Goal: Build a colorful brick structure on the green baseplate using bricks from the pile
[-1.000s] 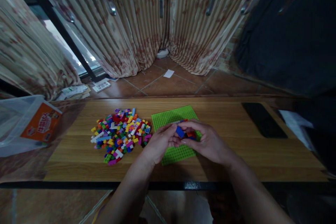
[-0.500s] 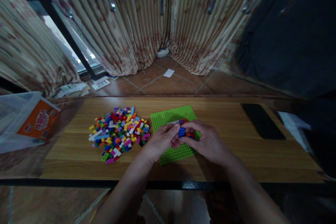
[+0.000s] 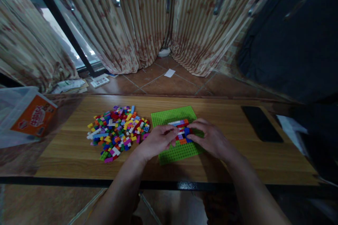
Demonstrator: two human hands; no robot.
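- Striped curtains (image 3: 132, 24) hang behind, down to a tiled floor.
- A wooden table (image 3: 237, 161) runs across the view.
- A clear plastic bag (image 3: 16, 112) with an orange label sits at the table's left end.
- A loose pile of coloured bricks (image 3: 117, 132) lies left of centre, just beside a green baseplate (image 3: 171, 116).
- A black phone (image 3: 261, 123) lies flat, well to the right.
- The left hand (image 3: 154, 141) rests on the baseplate, fingers curled, tips touching the left edge of a small brick cluster (image 3: 181, 130); I cannot tell whether it grips.
- The right hand (image 3: 211, 139) pinches the cluster's right end between thumb and forefinger.
- The cluster sits on the baseplate, between both hands.
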